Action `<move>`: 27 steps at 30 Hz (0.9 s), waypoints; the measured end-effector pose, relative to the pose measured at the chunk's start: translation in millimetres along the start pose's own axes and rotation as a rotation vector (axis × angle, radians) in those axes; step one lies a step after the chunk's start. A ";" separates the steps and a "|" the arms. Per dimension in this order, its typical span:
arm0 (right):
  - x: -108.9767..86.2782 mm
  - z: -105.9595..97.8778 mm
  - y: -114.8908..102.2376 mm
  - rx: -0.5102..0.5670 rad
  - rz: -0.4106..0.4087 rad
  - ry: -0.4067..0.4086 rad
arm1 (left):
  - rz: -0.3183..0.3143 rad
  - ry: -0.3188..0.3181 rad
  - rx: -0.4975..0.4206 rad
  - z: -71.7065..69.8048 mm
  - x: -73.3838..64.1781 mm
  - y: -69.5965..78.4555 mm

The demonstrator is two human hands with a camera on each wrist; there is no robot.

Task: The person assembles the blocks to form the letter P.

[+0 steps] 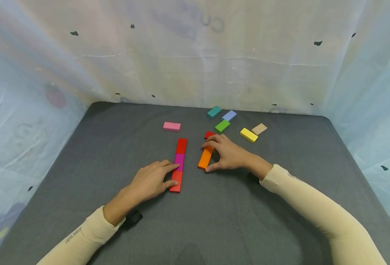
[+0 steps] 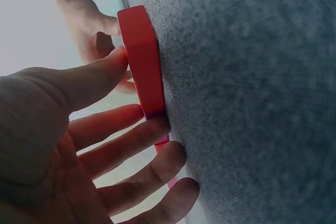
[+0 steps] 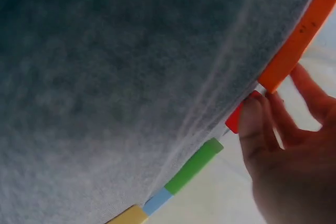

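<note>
My left hand [image 1: 152, 180] touches a straight row of blocks laid end to end: a red block [image 1: 181, 146], a magenta block [image 1: 179, 162] and a nearer orange-red block [image 1: 176, 182]. Its thumb lies on the orange-red block, which the left wrist view shows close up, and its index fingertip reaches the magenta one. Right of that row, my right hand [image 1: 229, 152] pinches an orange block [image 1: 205, 158] lengthwise, thumb at the near end and fingers at the far end. Just beyond those fingers another red block [image 1: 209, 135] is partly hidden.
A pink block [image 1: 171, 126] lies behind the row. Farther back are a teal block [image 1: 214, 112], a light blue block [image 1: 229, 115] and a green block [image 1: 222, 126]. A yellow block [image 1: 249, 135] and a plain wooden block [image 1: 259, 129] lie right. Curtains surround the grey table [image 1: 115, 147].
</note>
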State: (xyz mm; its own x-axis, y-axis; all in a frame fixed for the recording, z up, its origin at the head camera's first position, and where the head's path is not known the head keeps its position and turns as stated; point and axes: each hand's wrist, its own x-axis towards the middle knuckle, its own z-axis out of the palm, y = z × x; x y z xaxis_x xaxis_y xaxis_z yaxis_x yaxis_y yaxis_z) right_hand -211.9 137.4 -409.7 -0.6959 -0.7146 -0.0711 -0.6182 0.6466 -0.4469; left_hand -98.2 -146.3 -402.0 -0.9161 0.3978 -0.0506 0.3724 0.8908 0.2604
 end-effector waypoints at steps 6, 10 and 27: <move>-1.3 2.0 0.7 0.007 0.040 -0.001 | 0.000 -0.009 -0.006 -0.5 0.2 0.8; -0.8 5.4 -2.1 0.003 0.059 0.005 | -0.006 -0.016 -0.001 -0.4 -0.4 0.9; 5.5 -5.8 -5.5 0.038 -0.002 0.040 | 0.009 0.005 -0.012 1.1 -0.9 -1.0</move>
State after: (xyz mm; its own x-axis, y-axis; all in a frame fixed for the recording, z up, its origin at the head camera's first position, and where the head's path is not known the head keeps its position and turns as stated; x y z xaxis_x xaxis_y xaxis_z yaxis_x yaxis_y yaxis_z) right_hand -214.4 131.5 -402.5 -0.7095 -0.7039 -0.0346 -0.6057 0.6341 -0.4807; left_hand -97.6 -147.3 -403.2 -0.9133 0.4049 -0.0433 0.3792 0.8844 0.2721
